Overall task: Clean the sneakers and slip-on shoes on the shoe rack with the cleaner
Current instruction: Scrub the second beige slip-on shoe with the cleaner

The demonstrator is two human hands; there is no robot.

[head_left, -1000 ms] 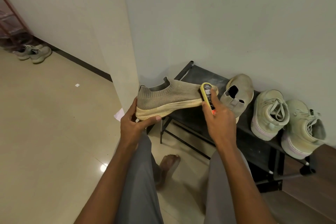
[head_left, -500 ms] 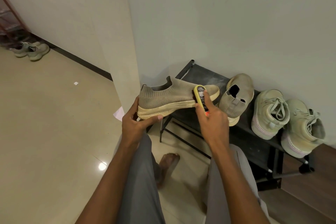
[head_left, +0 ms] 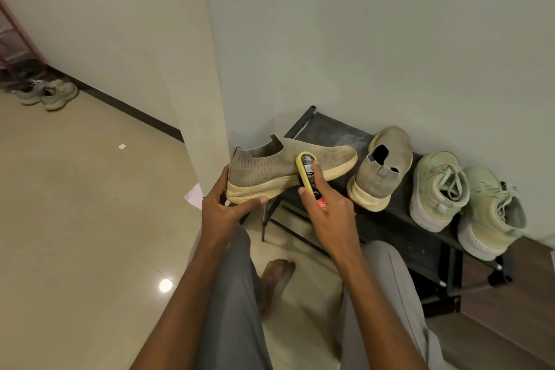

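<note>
The knit slip-on (head_left: 279, 167) is up off the rack, held side-on in front of the person with its toe pointing to three o'clock. Left hand (head_left: 223, 207) grips the heel end, thumb curled under the cream sole and fingers behind the heel. Right hand (head_left: 326, 213) wraps the yellow cleaner (head_left: 307, 176) with the forefinger laid along its back, pressing its head against the side of the shoe just above the sole line.

That upper looks soft and light, likely to cave under a firm rub, so my call is the stiffer sole and heel are the right places to hold, just as the left hand has it. The cleaner looks small and smooth; a wrapped grip suits it.

At three o'clock, the black shoe rack (head_left: 387, 228) carries the other slip-on (head_left: 380, 168), heel toward us, then two laced sneakers (head_left: 468, 204). Far off at ten o'clock another pair of shoes (head_left: 49, 93) sits on the floor.
</note>
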